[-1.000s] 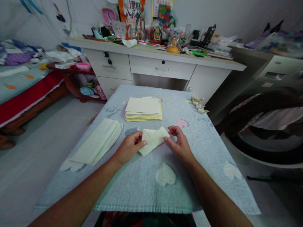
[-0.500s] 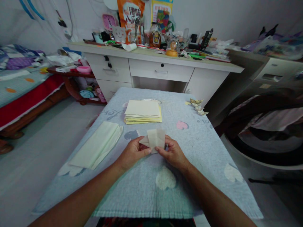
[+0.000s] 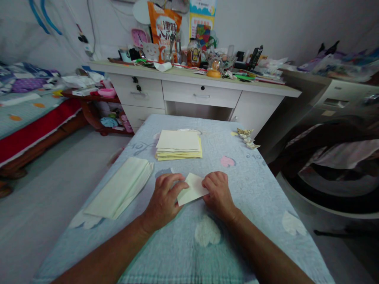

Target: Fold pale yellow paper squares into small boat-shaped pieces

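Note:
A small piece of folded pale paper [image 3: 192,188] is held tilted between my two hands, above the cloth-covered table [image 3: 254,240]. My left hand [image 3: 167,197] pinches its left side, thumb on the near face. On the right, my right hand [image 3: 217,193] is closed with its fingertips gripping the paper's right edge. Beyond the hands lies a stack of cream and yellow paper sheets [image 3: 178,141]. Left of my left hand rests a pile of long pale green folded paper [image 3: 122,187].
Small folded paper pieces [image 3: 248,139] sit at the table's far right corner. A cluttered white desk [image 3: 201,94] stands behind the table. To the right is a washing machine [image 3: 340,102] with clothes at its door, and to the left a bed [image 3: 35,114].
The folded paper has been turned; a flat pale face shows now instead of layered folds with a point at the left. Both hands have shifted grip, and the view has tilted slightly.

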A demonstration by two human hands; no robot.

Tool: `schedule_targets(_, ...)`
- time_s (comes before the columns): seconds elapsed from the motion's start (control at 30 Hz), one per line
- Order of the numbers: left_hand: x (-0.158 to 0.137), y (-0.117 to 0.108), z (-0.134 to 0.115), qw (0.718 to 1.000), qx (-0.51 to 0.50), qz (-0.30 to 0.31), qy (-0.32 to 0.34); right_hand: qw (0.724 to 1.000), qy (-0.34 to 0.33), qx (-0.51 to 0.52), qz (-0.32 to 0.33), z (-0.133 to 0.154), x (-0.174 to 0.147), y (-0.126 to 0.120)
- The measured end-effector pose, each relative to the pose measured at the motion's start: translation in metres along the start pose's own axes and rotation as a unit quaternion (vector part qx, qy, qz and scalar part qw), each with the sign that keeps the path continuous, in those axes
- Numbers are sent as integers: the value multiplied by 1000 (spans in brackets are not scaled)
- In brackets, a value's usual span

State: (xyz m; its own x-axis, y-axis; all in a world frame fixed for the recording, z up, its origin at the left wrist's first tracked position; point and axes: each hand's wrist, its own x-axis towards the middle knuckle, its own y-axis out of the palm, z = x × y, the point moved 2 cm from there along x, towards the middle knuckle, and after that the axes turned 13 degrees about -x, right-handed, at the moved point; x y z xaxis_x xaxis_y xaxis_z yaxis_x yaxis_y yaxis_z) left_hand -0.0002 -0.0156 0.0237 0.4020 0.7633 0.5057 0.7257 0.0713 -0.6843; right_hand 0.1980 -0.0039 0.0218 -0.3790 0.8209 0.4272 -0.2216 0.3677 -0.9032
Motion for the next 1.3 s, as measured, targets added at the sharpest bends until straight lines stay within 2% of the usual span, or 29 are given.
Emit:
schedule_targets(0.13,1,3,0,991,28,113,63,997,-36,-27,57,7,1,1)
schedule_targets(0.23,1,6,1,980,51,181,69,993,-56,-11,105,8,1,1)
schedule_targets(0.43,-2,6,-2,969,52,236,45,978,-43,128,161,-4,-5,-1)
schedule_targets(0.63,1,5,-3,975,20,220,17,966,-31,182,180,-15,-2,-5)
schedule_targets(0.87,2,3,9,972,-80,204,-81,965,16,195,176,-22,-1,1)
schedule_targets(1.1,6,3,9,964,-54,221,-135,967,60,165,185,-23,2,4)
schedule_targets(1.3,7,1,11,968,-26,185,-164,970,97,135,179,-22,4,7)
